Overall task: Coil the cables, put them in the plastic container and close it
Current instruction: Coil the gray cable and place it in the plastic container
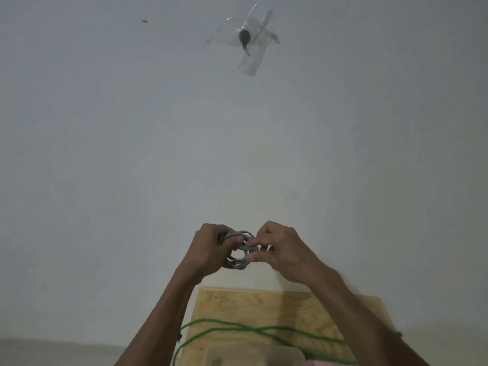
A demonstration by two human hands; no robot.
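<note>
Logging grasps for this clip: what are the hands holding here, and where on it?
Both hold the coiled grey cable: the left hand grips the coil's left side, and the right hand pinches its right side between thumb and fingertips.

A coil [239,250] was held up between both hands, left hand [211,250] on its left side, right hand [280,249] on its right. Below, a loose cable [250,330] lay across the board [237,302], overhanging its left edge. A container [253,355] sat at the board's near edge.
</note>
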